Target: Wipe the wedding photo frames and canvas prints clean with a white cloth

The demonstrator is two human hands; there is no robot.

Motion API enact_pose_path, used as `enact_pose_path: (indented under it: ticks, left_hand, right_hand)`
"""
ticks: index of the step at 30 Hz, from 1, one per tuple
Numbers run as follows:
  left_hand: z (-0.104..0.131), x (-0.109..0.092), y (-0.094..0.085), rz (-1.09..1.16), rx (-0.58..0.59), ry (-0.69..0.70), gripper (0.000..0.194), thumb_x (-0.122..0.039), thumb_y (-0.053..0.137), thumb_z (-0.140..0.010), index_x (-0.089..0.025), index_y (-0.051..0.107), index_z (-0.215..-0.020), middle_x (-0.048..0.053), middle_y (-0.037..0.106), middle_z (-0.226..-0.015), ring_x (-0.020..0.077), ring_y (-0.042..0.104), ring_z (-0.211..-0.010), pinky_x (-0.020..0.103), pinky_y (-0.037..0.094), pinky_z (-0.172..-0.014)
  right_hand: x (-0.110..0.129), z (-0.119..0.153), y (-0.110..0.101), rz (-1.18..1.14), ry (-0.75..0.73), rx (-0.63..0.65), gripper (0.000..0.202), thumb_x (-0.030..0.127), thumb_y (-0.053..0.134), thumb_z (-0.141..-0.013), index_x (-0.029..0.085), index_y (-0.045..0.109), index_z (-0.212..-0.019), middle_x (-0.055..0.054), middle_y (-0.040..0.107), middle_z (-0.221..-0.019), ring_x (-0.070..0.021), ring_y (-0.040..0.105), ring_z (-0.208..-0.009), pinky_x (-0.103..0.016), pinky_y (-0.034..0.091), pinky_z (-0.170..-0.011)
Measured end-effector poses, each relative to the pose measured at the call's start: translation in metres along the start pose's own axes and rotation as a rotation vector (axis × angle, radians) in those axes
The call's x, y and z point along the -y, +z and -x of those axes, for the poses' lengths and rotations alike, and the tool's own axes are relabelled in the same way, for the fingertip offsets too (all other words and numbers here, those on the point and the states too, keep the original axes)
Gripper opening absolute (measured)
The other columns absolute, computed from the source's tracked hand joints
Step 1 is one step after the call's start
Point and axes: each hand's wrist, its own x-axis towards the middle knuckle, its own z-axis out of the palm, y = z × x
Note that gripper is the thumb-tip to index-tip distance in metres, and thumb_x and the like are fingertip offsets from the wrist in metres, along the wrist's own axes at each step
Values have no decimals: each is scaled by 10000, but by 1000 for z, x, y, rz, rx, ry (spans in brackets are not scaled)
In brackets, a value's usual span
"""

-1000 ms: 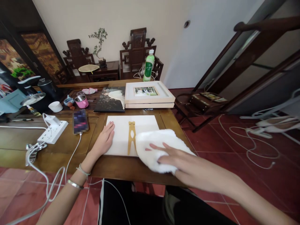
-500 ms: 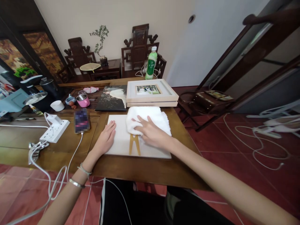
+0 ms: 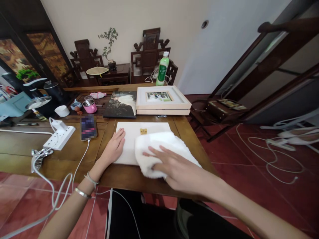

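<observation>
A pale flat board (image 3: 129, 141) lies on the wooden table in front of me. On it shows the hinge end of a yellow stand leg (image 3: 143, 131); the rest of the leg is hidden. My left hand (image 3: 115, 146) rests flat on the board's left edge, fingers stretched out. My right hand (image 3: 174, 166) presses a bunched white towel (image 3: 159, 141) down over the board's right and front parts. Its fingers dig into the cloth. The towel hangs past the board's front edge onto the table.
Behind the board lie a dark picture panel (image 3: 121, 104) and stacked framed photos (image 3: 161, 108), with a green bottle (image 3: 162, 69) behind. To the left are a blurred-out phone (image 3: 88, 127) on a cable, a white power strip (image 3: 59, 136) and a pink cup (image 3: 90, 107).
My right hand has drawn the towel from the board's far side toward me, uncovering the stand's hinge and covering its legs. My left hand stays in place.
</observation>
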Motion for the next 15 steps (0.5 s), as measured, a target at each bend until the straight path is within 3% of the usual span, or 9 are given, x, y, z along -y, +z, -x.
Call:
enact_pose_path:
  ticks: [5,8,11,15]
  left_hand:
    - [1,1,0,-9,8,8,507,-307,266,-960,-61,444,-1366,166,353,-1492,219,250,-1420,439,173,-1172]
    - [1,1,-1,-17,16,26,489,-281,282,-953,-96,429,-1381,151,346,-1500,220,240,-1423,453,175,-1170]
    - [2,3,0,-25,22,40,489,-259,296,-944,-88,414,-1388,160,330,-1505,228,233,-1426,469,174,-1168]
    - [1,6,2,-25,12,52,482,-255,297,-946,-102,413,-1388,157,343,-1501,229,238,-1424,467,170,-1169]
  right_hand:
    - [-54,-46,2,122,100,-125,542,-4,442,-659,99,615,-1163,-169,399,-1460,-310,229,-1399,-543,213,-1117]
    - [-71,-71,0,195,168,-166,513,24,430,-728,81,575,-1217,-181,421,-1442,-327,261,-1384,-552,237,-1096]
    - [-68,-81,-1,256,219,-139,501,42,444,-748,89,570,-1231,-182,416,-1445,-366,251,-1379,-586,243,-1071]
    - [-45,-73,4,321,214,-52,493,46,477,-748,93,592,-1225,-205,354,-1476,-428,210,-1375,-630,223,-1054]
